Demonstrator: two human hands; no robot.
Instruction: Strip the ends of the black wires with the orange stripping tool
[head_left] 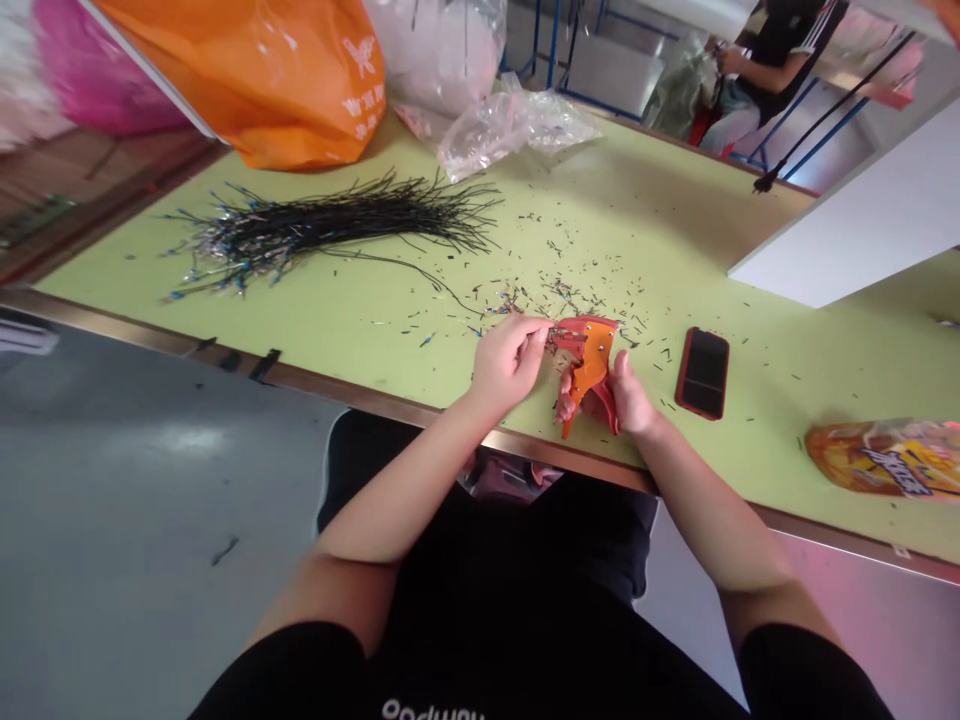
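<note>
My right hand [619, 396] is shut around the grips of an orange and red self-adjusting wire stripper [589, 362]. My left hand [508, 362] pinches a thin wire [556, 336] at the stripper's jaws, though its fingers hide most of that wire. Small cut bits of insulation [571, 293] lie scattered on the table around both hands. Farther left lies a long, loose bundle of black wires [330, 226] with blue and silver ends. One strand trails from the bundle toward the scattered bits.
The pale green table [660, 215] has a dark front edge. A black phone in a red case [703, 373] lies right of my right hand, and a snack bag [885, 458] sits farther right. Orange [262, 80] and clear [510, 130] plastic bags lie at the back. A seated co-worker [772, 75] works beyond the table.
</note>
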